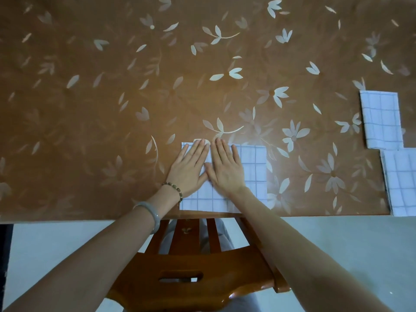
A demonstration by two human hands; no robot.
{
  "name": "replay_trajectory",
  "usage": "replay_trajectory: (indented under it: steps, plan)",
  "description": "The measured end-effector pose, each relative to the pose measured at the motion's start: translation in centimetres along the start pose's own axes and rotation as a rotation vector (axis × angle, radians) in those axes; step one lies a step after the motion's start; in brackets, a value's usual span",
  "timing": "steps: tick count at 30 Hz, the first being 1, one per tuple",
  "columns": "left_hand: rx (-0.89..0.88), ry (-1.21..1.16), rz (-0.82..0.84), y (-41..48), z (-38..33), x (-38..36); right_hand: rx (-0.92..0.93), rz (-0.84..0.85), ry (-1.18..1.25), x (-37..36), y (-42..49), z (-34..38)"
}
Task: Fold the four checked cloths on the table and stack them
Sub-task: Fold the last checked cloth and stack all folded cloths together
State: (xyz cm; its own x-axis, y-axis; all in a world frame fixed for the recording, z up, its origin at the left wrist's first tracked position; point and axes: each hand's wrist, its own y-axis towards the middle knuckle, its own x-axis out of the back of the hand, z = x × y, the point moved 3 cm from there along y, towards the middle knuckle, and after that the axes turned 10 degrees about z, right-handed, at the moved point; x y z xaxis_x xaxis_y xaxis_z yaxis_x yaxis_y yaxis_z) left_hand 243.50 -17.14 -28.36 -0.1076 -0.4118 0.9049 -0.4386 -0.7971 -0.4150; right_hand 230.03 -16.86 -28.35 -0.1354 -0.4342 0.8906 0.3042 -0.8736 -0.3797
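Evidently the step in hand was flattening a fold: the left hand (188, 167) and the right hand (225, 167) lay side by side, palms down and fingers straight, pressing on the checked cloth (254, 167) and gripping nothing. That cloth lay at the near edge of the table (112, 109), directly in front of the person, its near hem almost level with the table's lip above a wooden chair (191, 266). To do this step well, the hands should sweep outward from the centre line toward the uncovered right portion, driving wrinkles out at the edges, and the corners should be checked for alignment before any further fold. Pressure toward the person was best avoided, since the cloth could slide off the lip. Two more checked cloths lay well apart to the right: a folded one (381, 120) farther back, and a second (401, 183) nearer, running out of view. A fourth could not be seen. Floral tabletop stretched wide behind and to the left of the hands, which looked like ample room for broad strokes.
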Motion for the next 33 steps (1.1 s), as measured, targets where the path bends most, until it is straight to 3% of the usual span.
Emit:
replay_trajectory:
  steps: [9,13,16,19,22,33]
  plan:
    - [0.065,-0.035,-0.018,-0.8,1.7,-0.5,-0.203,0.015,-0.055,1.4,-3.0,-9.2]
    - [0.093,-0.043,-0.047,-1.6,2.7,0.0,-0.23,-0.058,-0.073,2.6,-3.2,-8.0]
    - [-0.017,-0.016,-0.085,-1.5,1.0,0.6,-0.096,-0.154,-0.087,3.1,-2.7,-3.3]
    - [-0.067,0.028,-0.061,-1.2,-0.2,0.3,0.031,-0.093,-0.031,1.6,-1.4,0.9]
    - [-0.021,0.016,-0.017,-0.7,0.6,-0.1,0.038,-0.011,-0.028,0.1,-0.7,1.5]
    - [0.056,-0.005,0.045,-1.6,3.2,0.2,-0.208,0.08,-0.06,1.0,-4.7,-9.2]
